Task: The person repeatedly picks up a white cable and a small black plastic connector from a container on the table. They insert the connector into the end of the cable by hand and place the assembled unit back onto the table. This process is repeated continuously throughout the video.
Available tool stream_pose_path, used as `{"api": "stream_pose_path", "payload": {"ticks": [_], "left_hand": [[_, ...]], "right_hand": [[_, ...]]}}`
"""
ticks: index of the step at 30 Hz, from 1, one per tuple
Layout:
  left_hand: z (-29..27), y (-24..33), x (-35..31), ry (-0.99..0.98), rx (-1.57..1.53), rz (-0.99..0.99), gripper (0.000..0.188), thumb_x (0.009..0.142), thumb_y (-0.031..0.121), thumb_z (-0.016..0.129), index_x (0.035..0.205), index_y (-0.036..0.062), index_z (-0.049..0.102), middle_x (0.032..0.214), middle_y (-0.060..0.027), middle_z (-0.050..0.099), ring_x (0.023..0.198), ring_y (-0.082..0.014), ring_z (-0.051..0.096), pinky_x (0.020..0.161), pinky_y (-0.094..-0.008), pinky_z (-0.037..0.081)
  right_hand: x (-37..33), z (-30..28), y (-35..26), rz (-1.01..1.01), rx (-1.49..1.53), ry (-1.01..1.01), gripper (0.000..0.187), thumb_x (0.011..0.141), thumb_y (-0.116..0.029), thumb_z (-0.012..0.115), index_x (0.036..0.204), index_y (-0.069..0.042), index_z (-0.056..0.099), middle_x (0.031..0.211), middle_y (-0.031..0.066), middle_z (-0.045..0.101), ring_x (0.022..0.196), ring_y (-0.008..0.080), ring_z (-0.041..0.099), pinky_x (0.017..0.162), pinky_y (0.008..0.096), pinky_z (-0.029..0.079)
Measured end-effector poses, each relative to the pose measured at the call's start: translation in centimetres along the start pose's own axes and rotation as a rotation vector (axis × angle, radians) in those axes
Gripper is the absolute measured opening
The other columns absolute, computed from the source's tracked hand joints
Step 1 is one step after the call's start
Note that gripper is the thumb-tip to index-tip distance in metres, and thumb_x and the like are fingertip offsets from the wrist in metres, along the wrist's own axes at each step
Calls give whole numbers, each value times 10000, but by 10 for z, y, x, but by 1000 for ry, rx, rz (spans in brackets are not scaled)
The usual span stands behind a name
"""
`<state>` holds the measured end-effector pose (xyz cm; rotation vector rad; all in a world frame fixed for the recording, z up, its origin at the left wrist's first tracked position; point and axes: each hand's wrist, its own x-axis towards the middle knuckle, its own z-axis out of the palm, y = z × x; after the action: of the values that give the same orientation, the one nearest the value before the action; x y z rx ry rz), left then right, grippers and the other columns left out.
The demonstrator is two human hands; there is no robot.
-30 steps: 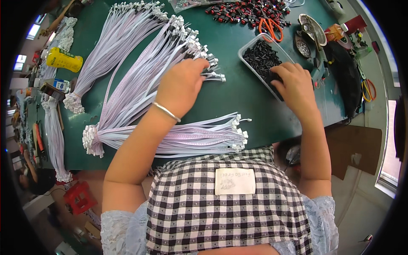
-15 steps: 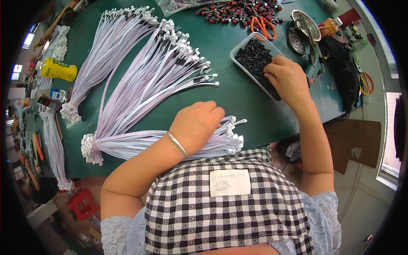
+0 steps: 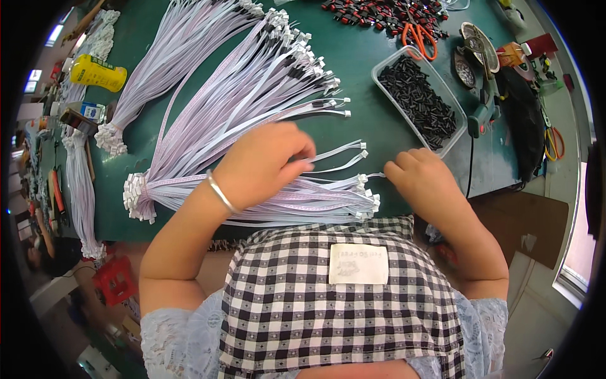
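My left hand is over the near bundle of white flat cables, with its fingers curled and partly blurred. Two loose cables run out from between its thumb and forefinger, their white connectors pointing right. My right hand has its fingertips pinched together beside a thin cable end at the bundle's right tip; whatever is in the pinch is hidden. Beyond that hand stands a clear plastic tub full of short black tubes.
More cables with black sleeves fan out behind my left hand. A yellow bottle stands at left. Red-and-black parts, orange-handled scissors and a metal dish lie at the far right. A glue-gun-like tool sits beside the tub.
My right hand has left the tub of black tubes and come nearer, to the cable ends. My left hand has shifted left, and two cables now stand apart from the bundle. The view has shifted.
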<state>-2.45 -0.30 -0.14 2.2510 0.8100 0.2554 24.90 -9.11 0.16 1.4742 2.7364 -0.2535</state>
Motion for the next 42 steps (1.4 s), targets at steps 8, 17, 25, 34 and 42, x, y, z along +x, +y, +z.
{"api": "stream_pose_path", "payload": {"ticks": [8, 17, 25, 34, 42], "left_hand": [[21, -8, -28, 55, 92, 27, 149, 751, 84, 664, 875, 47, 591, 805, -86, 556, 759, -266, 563, 683, -357, 455], [28, 11, -8, 82, -133, 2, 158, 796, 120, 635, 921, 36, 588, 845, -119, 580, 742, -284, 575, 674, -355, 463], [46, 19, 30, 56, -173, 46, 220, 820, 122, 618, 1026, 44, 616, 818, -108, 591, 681, -247, 570, 622, -337, 458], [44, 13, 28, -94, -1051, -404, 175, 922, 172, 578, 1013, 29, 622, 801, 13, 613, 695, -32, 535, 633, -182, 441], [54, -2, 26, 36, -892, -148, 100, 871, 62, 628, 959, 17, 637, 885, 29, 530, 699, -43, 493, 603, -196, 402]], "right_hand": [[1, 1, 7, 4, 33, -9, 106, 721, -69, 592, 812, -90, 541, 728, 49, 548, 723, 233, 581, 666, 349, 468], [3, -32, 4, 209, 478, 587, 160, 733, 36, 660, 877, -28, 633, 799, 99, 640, 723, 245, 637, 645, 308, 500], [3, -10, -3, 225, 751, 636, 137, 772, 47, 654, 902, 6, 633, 843, 91, 662, 762, 172, 657, 680, 273, 512], [27, 25, -19, 412, 1439, 634, 99, 865, 3, 600, 960, 30, 590, 861, 86, 656, 842, 141, 662, 738, 240, 509], [53, 11, -19, 306, 1203, 576, 111, 839, -5, 632, 950, 1, 619, 882, 59, 653, 781, 110, 620, 697, 246, 494]]}}
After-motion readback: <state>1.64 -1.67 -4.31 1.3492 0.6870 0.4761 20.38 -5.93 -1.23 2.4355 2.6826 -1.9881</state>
